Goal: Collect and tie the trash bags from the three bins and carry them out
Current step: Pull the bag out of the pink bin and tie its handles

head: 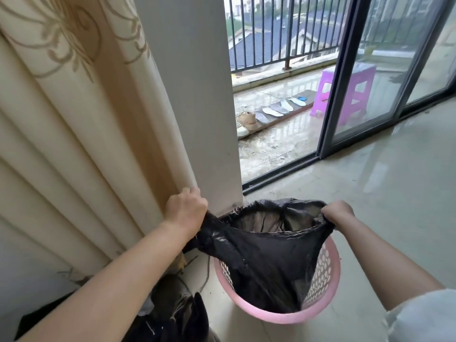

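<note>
A black trash bag [261, 257] is lifted partly out of a pink mesh bin [320, 302] that stands on the tiled floor. My left hand [185, 208] grips the bag's left rim, bunched and pulled outward. At the right side, my right hand [338, 212] grips the other edge of the rim. The bag's mouth is stretched open between the two hands, and its lower part still hangs inside the bin.
A cream patterned curtain [74, 119] and a white wall pillar [197, 95] stand to the left. Dark cloth items [177, 314] lie at the bottom left. An open sliding glass door [350, 95] leads to a balcony with a purple stool [345, 95], shoes and insoles.
</note>
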